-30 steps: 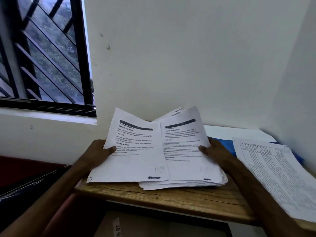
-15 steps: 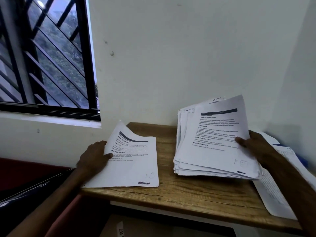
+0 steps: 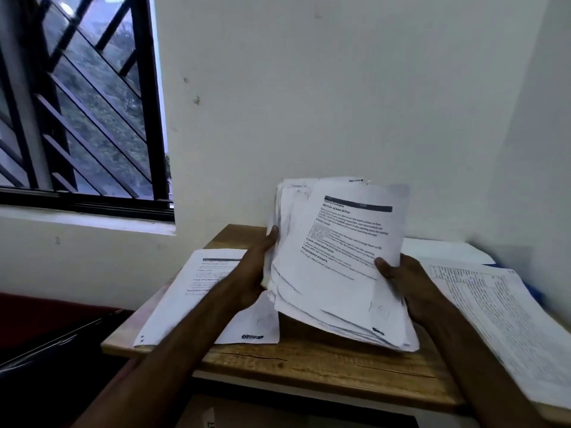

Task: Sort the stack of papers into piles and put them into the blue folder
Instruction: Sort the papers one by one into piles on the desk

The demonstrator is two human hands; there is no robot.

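A thick stack of printed papers [image 3: 333, 273] is held tilted up above the wooden table [image 3: 309, 362]. My left hand [image 3: 256, 273] grips the stack's left edge and my right hand [image 3: 404, 282] grips its right edge, thumb on the top sheet. A single printed sheet [image 3: 191, 298] lies flat on the table's left side, partly under my left forearm. On the right lies a pile of sheets with table print [image 3: 500, 319]. Only a sliver of the blue folder [image 3: 536, 293] shows beneath that pile at the far right.
The table stands in a corner of white walls. A barred window [image 3: 77, 103] is on the left above a ledge. Dark objects lie low at the left beside the table, and a cardboard box [image 3: 204, 418] sits under it.
My left hand let go of the single sheet, which now lies on the table, and moved right to take the stack's left edge. The stack is raised and more upright.
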